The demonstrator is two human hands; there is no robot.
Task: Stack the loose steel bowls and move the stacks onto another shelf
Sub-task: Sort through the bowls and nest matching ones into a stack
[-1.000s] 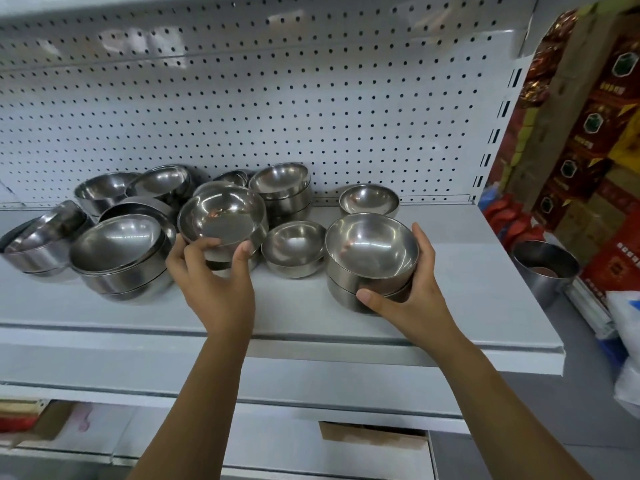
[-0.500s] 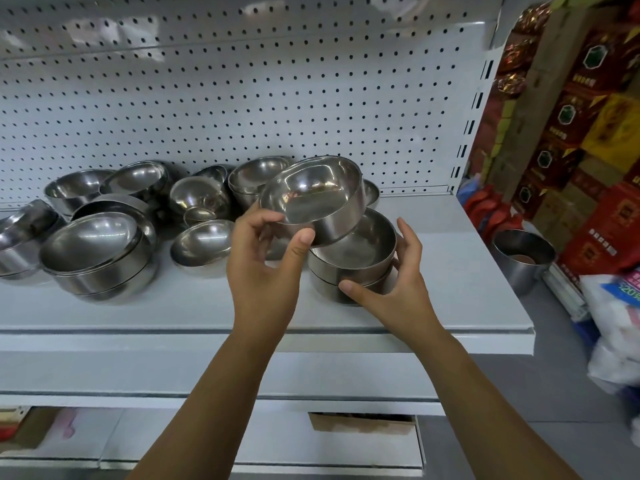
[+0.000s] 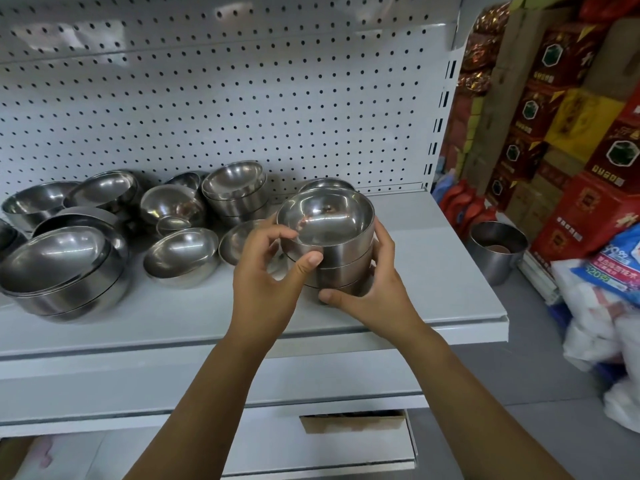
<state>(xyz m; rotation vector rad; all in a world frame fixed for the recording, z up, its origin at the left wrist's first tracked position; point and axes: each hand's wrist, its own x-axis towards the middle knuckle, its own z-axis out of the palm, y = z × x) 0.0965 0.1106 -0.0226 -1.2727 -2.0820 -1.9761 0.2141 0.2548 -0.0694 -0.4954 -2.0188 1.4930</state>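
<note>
Lowered from its tilted place in the air half a second ago, the shiny round steel bowl now sits level as the top of the short stack of matching steel bowls, three high, on the white metal shelf. The left hand pinches this top bowl at its near-left rim, thumb against the outer wall and forefinger curled over the edge. The right hand clasps the stack low down, thumb across the base in front and fingers wrapped round the far right side. Just behind the grip a smaller steel bowl peeps out. Left of the left hand lie loose steel bowls, some tipped on their sides, with a nested pile of larger steel bowls farther left. Right of the right hand, off the shelf's end, stands a steel cup beside red printed cartons.
</note>
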